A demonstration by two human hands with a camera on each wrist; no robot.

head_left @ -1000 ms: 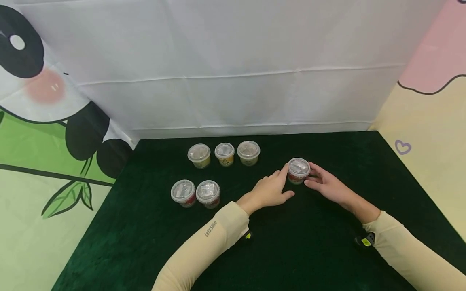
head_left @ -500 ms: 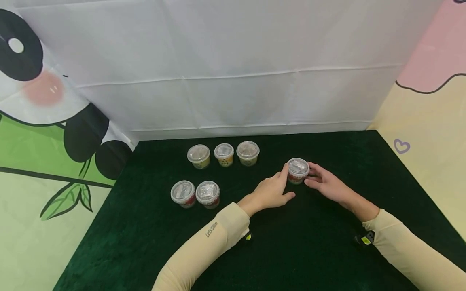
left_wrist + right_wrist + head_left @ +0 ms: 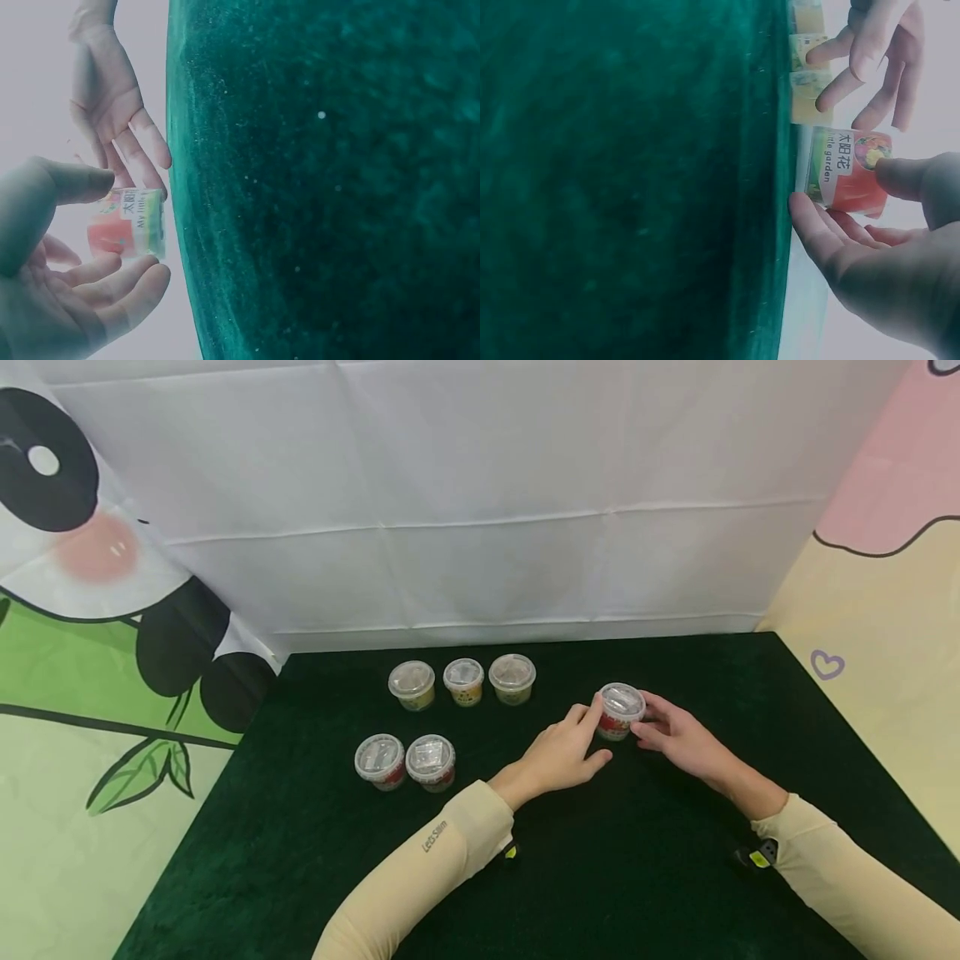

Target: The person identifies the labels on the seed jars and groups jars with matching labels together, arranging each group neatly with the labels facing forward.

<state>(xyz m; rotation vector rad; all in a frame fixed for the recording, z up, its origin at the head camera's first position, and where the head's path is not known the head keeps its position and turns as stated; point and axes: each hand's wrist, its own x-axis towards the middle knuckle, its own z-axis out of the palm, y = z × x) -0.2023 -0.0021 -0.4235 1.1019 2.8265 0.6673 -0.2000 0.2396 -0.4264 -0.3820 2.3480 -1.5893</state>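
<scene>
A small lidded plastic cup with a red "little garden" label (image 3: 615,718) is between both hands at the right of the head view. My right hand (image 3: 678,739) grips its right side, thumb on the red label (image 3: 862,176) and fingers round the far side. My left hand (image 3: 558,752) reaches in from the left, its extended index finger right at the cup's rim and its thumb held apart. In the left wrist view, the cup (image 3: 127,225) overlaps the left fingers, and the right palm shows behind it.
Two red-labelled cups, one (image 3: 380,762) and another (image 3: 431,762), stand side by side at the left. Behind them, three yellowish cups form a row: left (image 3: 412,685), middle (image 3: 464,682) and right (image 3: 513,679). Green cloth (image 3: 600,877) covers the table; a white curtain (image 3: 495,560) hangs behind.
The red-labelled cup has risen slightly and shifted right, showing more of its label. My right thumb has moved onto its front, and the left index finger follows the rim.
</scene>
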